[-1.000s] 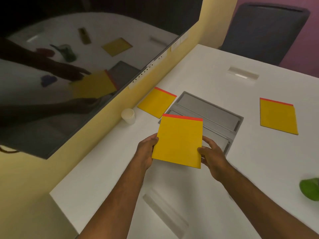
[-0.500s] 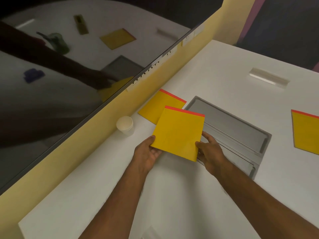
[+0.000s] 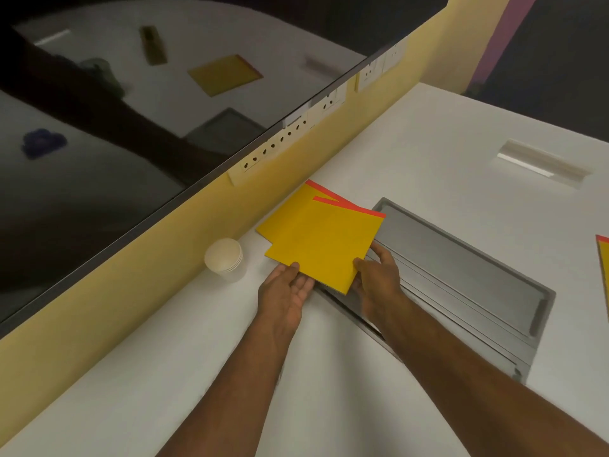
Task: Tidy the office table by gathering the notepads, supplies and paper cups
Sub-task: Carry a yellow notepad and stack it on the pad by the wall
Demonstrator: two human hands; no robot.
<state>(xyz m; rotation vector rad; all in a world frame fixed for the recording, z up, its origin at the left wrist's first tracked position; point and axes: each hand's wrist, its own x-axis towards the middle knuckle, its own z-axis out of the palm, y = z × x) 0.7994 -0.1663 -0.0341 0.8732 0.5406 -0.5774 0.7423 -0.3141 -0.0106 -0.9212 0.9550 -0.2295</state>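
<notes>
I hold a yellow notepad with a red top strip (image 3: 324,244) between both hands, just above the white table (image 3: 428,153). My left hand (image 3: 285,291) supports its near left corner, thumb on top and palm turned up. My right hand (image 3: 377,275) pinches its near right edge. The held pad overlaps a second yellow notepad (image 3: 291,211) that lies flat by the wall. A stack of white paper cups (image 3: 225,258) stands upright left of the pads. The edge of a third yellow notepad (image 3: 603,258) shows at the right border.
A grey recessed cable hatch (image 3: 461,275) sits in the table right of my hands. A yellow wall (image 3: 131,291) with a white socket strip (image 3: 280,143) runs along the table's left side, with a large dark screen (image 3: 99,159) above it.
Both hands have carried the notepad forward and left, so it now overlaps the pad lying by the wall. The camera has moved closer to the wall.
</notes>
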